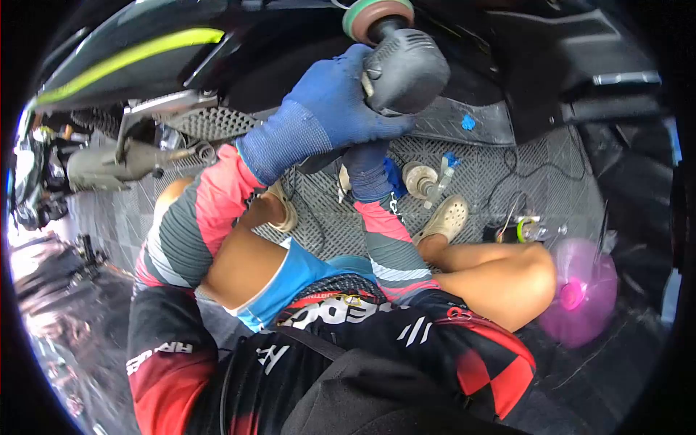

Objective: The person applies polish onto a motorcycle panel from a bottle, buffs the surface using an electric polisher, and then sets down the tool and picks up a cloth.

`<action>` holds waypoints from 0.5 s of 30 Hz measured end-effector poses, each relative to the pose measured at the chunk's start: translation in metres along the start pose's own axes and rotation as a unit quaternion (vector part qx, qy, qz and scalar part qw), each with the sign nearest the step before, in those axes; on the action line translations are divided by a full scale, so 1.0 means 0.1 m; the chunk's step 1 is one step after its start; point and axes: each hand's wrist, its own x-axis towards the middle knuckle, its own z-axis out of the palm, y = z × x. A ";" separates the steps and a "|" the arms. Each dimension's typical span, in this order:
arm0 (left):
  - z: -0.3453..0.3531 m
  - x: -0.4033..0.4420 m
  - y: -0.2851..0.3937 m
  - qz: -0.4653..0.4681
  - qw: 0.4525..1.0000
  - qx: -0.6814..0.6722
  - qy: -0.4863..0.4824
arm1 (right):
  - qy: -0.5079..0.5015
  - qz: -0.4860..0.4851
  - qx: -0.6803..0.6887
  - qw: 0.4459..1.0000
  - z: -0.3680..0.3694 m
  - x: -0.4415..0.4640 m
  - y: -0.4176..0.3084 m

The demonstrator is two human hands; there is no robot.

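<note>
A black power polisher [409,72] is held up against the glossy black panel [290,61] of a motorcycle. Its round pad [377,18], green and reddish-brown, faces that panel at the top. My left hand [319,109], in a blue knit glove, wraps the polisher's head from the left. Below it, my right hand [367,168], gloved too, is closed around the machine's lower part; its fingers are mostly hidden by the left glove and the tool body.
A round pale pad [419,180] and a clear bottle with a blue top [444,177] stand on the grey mat. Right of my clog [447,217] lie a green-marked bottle [531,230], a cable [500,177] and a pink translucent disc [580,308]. An exhaust muffler [116,165] is at left.
</note>
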 end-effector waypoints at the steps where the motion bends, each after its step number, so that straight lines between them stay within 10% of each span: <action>1: -0.04 -0.02 0.01 -0.011 1.000 -0.007 0.012 | -0.004 0.004 -0.003 1.000 -0.01 -0.01 0.00; 15: -0.08 0.14 -0.02 0.014 0.996 -0.066 -0.063 | -0.032 0.009 -0.032 0.999 -0.01 -0.01 0.14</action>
